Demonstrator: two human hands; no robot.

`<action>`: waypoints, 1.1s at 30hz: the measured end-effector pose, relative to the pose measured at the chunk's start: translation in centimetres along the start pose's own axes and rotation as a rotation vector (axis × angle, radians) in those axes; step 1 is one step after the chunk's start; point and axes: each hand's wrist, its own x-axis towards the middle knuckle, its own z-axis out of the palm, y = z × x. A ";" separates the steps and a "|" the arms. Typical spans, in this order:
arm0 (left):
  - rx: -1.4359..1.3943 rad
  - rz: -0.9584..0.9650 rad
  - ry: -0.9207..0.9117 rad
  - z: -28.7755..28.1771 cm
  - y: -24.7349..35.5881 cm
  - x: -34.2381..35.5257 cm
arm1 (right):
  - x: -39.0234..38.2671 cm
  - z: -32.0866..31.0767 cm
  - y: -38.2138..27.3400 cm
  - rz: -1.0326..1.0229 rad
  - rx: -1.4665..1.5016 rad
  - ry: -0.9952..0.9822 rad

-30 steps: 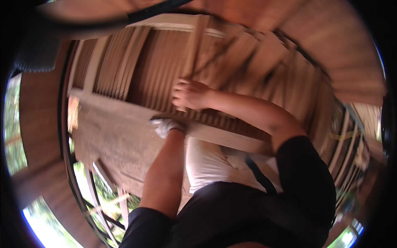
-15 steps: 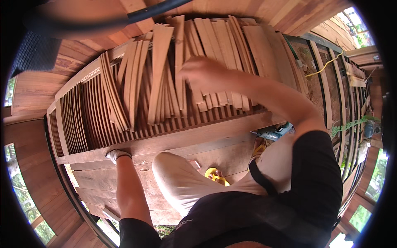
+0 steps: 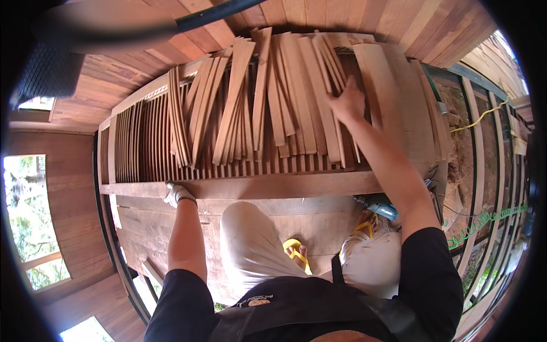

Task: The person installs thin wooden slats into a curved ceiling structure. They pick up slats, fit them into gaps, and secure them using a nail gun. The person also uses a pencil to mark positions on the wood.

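A long wooden louvre frame lies across in front of me, with rows of narrow slats set in it. Loose thin wooden slats lie fanned in overlapping bundles on top. My left hand, in a white glove, holds the near rail toward its left end, the thumb over the edge; its other fingers are partly hidden. My bare right hand reaches over the right-hand bundle. Its thumb and forefinger close around some narrow slats, and the remaining fingers are hard to make out.
Wide boards lie right of the loose slats. Near my right foot is a teal power tool. A yellow cord and a green coiled hose cross the open joists at right. A dark hose hangs overhead, close to the camera.
My right hand has moved right, from above the middle slats to the right-hand bundle. My left hand stays on the near rail. The whole view has shifted slightly.
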 end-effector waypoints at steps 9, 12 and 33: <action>0.023 0.026 -0.052 0.5 0.4 -2.2 | -0.3 6.5 -8.8 -0.089 0.385 -0.170; -0.061 0.044 -0.048 0.1 0.0 -1.2 | -1.1 4.5 -10.8 -0.184 0.573 -0.405; 0.711 2.081 -1.081 -7.1 -6.1 -49.4 | -7.1 -7.9 20.9 0.123 0.892 -0.207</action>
